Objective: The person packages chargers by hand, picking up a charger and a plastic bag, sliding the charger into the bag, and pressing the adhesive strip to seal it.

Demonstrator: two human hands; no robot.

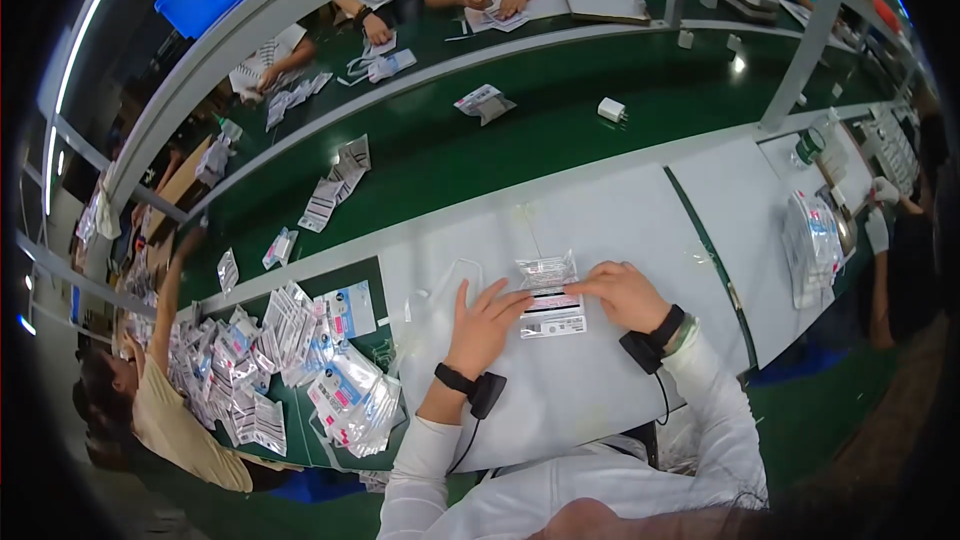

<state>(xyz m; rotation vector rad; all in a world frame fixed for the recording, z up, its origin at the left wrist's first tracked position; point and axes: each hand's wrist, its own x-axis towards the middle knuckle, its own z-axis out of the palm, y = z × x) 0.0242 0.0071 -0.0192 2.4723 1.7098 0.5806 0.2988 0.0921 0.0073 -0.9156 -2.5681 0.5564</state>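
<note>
My left hand (482,328) and right hand (628,295) are ungripped, fingers extended onto opposite sides of the silvery printed pouch (552,302), midway between the near and far edges of the white bench (600,390). For apparent flattening, I should press both sides evenly.

Tube light (68,70): super bright, upper left, bowed by the fisheye
Green strip (560,155): kinda dark, one hot glare spot
White bench (585,390): evenly bright
Frame edges: fade to black
</note>
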